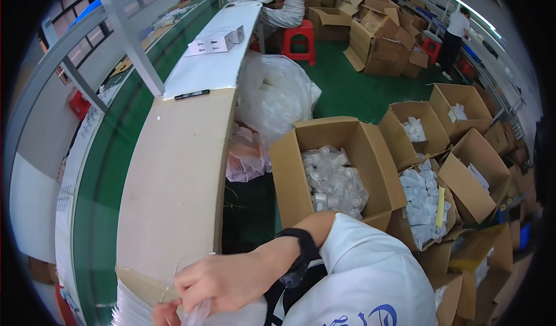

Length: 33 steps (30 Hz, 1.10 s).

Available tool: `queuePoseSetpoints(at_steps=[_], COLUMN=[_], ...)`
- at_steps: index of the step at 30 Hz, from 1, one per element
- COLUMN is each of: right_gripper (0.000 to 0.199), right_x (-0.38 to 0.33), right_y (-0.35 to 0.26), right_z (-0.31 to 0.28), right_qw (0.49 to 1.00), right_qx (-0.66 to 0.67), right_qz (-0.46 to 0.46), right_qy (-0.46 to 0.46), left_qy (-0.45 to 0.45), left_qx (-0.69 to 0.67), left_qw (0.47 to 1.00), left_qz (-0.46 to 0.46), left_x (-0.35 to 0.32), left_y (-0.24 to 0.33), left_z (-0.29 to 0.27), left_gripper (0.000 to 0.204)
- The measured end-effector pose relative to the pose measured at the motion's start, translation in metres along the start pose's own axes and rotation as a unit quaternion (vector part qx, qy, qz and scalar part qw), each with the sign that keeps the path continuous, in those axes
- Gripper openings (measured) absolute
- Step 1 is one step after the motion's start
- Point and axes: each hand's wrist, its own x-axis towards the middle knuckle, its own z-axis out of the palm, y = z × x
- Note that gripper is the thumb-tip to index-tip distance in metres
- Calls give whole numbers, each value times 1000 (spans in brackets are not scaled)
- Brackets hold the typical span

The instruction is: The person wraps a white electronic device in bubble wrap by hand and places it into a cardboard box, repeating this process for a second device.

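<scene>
Low in the picture, my right hand (217,282) is closed, its fingers pinching a crumpled clear plastic bag (198,314). A dark watch (299,253) sits on that wrist, below a white sleeve. Just beside it, my left hand (167,313) shows only its bent fingers at the lower edge, against the same clear plastic; the rest is cut off. Both hands are over the near end of a long beige-topped bench (174,181). A stack of thin clear plastic bags (130,306) lies to the left of my left hand.
An open carton (289,175) of clear-wrapped items stands right of the bench, with cartons of white packets (425,204) beyond. Farther up the bench are a black marker (191,95) and white boxes (211,42). A seated person (286,1) works at the far end. A green conveyor (104,210) runs left.
</scene>
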Motion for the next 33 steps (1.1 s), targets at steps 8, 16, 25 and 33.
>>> queuePoseSetpoints(at_steps=[8,16,25,33], right_gripper=[16,12,21,22], right_x=[-134,-418,-592,-665], right_y=[-24,62,166,194], right_z=[-128,-233,-247,-185], right_qw=[849,504,348,315], right_qx=[-178,-179,-112,-56], right_qz=[338,335,242,289], right_qy=[365,776,899,902], left_qy=[27,-118,93,-26], left_qx=[3,46,102,361], left_qw=[997,921,931,917], left_qz=[-66,369,-337,-170], left_x=[-9,13,-3,4], left_y=[-39,-151,-89,-84], left_z=[-30,-104,-61,-61], left_gripper=[47,24,20,17])
